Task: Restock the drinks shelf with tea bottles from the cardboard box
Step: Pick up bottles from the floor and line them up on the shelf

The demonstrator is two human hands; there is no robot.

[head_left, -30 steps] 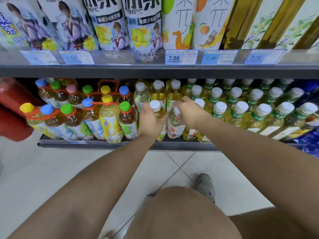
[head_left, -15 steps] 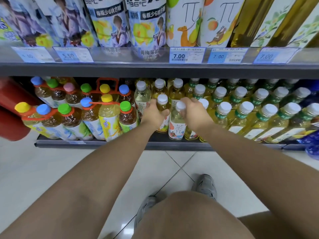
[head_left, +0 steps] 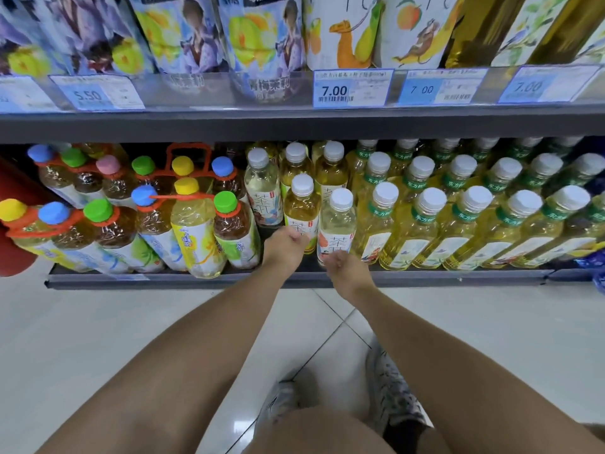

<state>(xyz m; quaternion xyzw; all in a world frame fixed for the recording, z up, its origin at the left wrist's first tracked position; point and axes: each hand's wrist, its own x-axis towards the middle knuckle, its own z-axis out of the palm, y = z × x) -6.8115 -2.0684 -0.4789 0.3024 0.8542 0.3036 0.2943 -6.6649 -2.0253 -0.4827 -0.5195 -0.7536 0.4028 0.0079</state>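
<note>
Two white-capped tea bottles stand at the front of the lower shelf [head_left: 294,279]: a yellow tea bottle [head_left: 301,211] and, to its right, a pale tea bottle [head_left: 337,221]. My left hand [head_left: 284,248] is low at the left side of the yellow bottle, its loosely curled fingers touching the lower label. At the foot of the pale bottle is my right hand [head_left: 344,267], with its fingertips against the bottom of the label. Neither hand wraps round a bottle. No cardboard box is in view.
Rows of green-labelled yellow tea bottles [head_left: 425,224] fill the shelf to the right. Packs with coloured caps [head_left: 193,224] stand to the left, beside a red object [head_left: 16,253]. An upper shelf with price tags [head_left: 352,88] hangs above. My shoes [head_left: 389,388] are on the tiled floor.
Both hands slid down from the bottles' caps and shoulders to their bases, nearer the shelf's front edge. The two bottles now stand on the shelf.
</note>
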